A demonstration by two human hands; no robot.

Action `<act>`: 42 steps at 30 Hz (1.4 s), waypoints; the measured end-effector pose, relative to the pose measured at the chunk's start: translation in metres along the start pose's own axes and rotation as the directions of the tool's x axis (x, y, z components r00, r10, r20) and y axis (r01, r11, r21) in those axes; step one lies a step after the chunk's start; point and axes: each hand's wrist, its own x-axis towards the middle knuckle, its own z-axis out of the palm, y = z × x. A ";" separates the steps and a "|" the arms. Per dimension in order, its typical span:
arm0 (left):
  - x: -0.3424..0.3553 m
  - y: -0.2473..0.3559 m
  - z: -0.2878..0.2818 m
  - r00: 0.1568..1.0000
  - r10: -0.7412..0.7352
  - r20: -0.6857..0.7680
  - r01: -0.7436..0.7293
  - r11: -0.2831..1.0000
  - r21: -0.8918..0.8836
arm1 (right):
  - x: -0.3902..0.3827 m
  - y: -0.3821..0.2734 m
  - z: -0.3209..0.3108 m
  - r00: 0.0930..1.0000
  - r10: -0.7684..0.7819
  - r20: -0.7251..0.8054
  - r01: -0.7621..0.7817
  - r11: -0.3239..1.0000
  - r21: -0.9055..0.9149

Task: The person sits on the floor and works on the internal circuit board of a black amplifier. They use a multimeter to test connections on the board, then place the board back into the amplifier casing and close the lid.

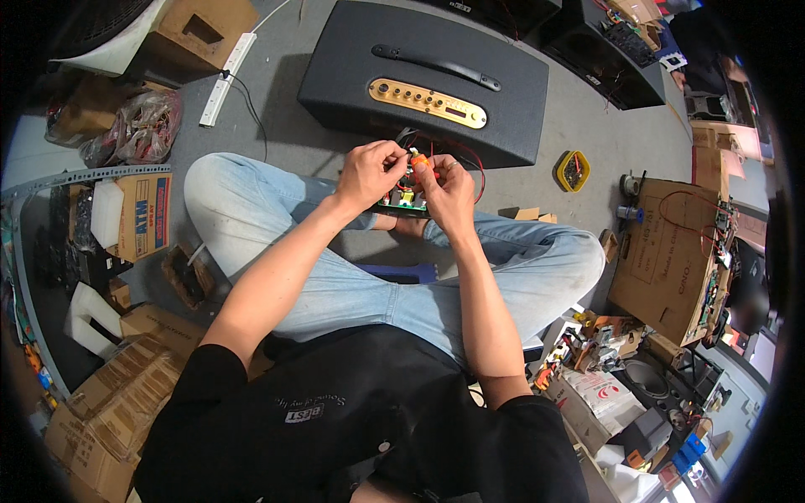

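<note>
Head view: bare right hand [447,191], just above centre toward one o'clock, pinches a small orange piece [418,159] between thumb and fingers. From nine o'clock, the left hand [369,174] meets it, fingertips drawn together; whether they grip anything cannot be told. Toward six o'clock, just below, is a green circuit board [394,208]; at twelve, a black box-shaped cabinet [419,73] with a gold knobbed panel [428,105]; at three, a yellow plastic tray [574,187].
</note>
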 end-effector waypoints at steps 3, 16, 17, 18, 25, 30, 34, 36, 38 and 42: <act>0.000 0.001 -0.001 1.000 0.004 0.003 -0.004 1.000 -0.007 | 0.000 -0.005 0.001 1.000 0.007 -0.004 -0.007 1.000 -0.020; 0.000 -0.004 0.000 0.998 0.064 0.022 -0.065 0.996 0.062 | 0.002 -0.002 -0.001 0.998 -0.035 -0.056 0.030 0.995 -0.093; 0.000 -0.004 0.001 0.999 0.043 0.016 -0.043 0.998 0.035 | 0.003 -0.001 -0.003 0.999 -0.027 -0.041 0.023 0.996 -0.085; 0.000 -0.005 0.001 1.000 0.021 0.011 -0.021 1.000 0.008 | 0.004 0.001 -0.004 1.000 -0.019 -0.025 0.017 0.997 -0.076; 0.002 -0.001 0.000 1.000 0.016 0.015 -0.016 1.000 0.009 | 0.005 0.006 0.002 0.994 -0.031 -0.105 0.020 0.995 -0.099; 0.002 -0.006 0.001 1.000 0.019 0.002 -0.019 1.000 0.022 | 0.007 0.007 -0.006 0.998 -0.027 -0.053 0.021 0.993 -0.116; 0.002 -0.012 0.001 0.999 -0.047 0.004 0.047 0.997 -0.056 | 0.006 0.001 -0.006 0.999 -0.014 -0.048 0.008 0.991 -0.130; 0.002 -0.013 0.002 0.997 -0.071 0.019 0.072 0.993 -0.090 | 0.006 0.000 -0.005 0.999 -0.017 -0.051 0.010 0.990 -0.138; 0.001 -0.012 0.003 0.994 -0.103 0.036 0.107 0.985 -0.137 | 0.006 -0.002 -0.004 0.998 -0.019 -0.054 0.012 0.990 -0.138; 0.002 -0.010 0.002 0.987 -0.150 0.053 0.157 0.973 -0.168 | 0.007 -0.002 -0.004 0.997 -0.053 -0.062 0.044 0.990 -0.138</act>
